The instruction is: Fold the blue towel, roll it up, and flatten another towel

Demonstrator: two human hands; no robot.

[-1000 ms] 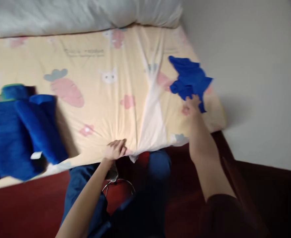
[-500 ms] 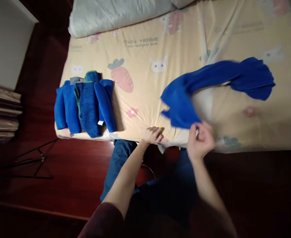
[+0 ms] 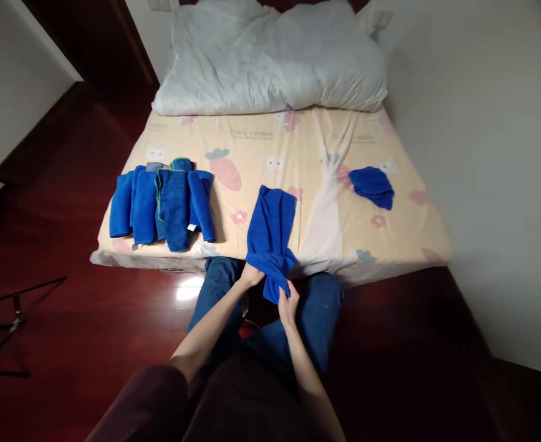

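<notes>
While your left hand and right hand pinch the blue towel's near end, it looks soft, light and floppy; grip its corners.

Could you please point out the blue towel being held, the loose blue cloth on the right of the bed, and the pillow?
Blue towel [image 3: 270,221], head view, middle of the part lying on the bed.
Blue cloth [image 3: 372,186], head view, centre of the bundle.
Pillow [image 3: 270,58], head view, middle of its top.

Blue towels: one held towel, one loose towel, one row of rolled towels, number unclear. Hands: two. Duvet: one.
</notes>
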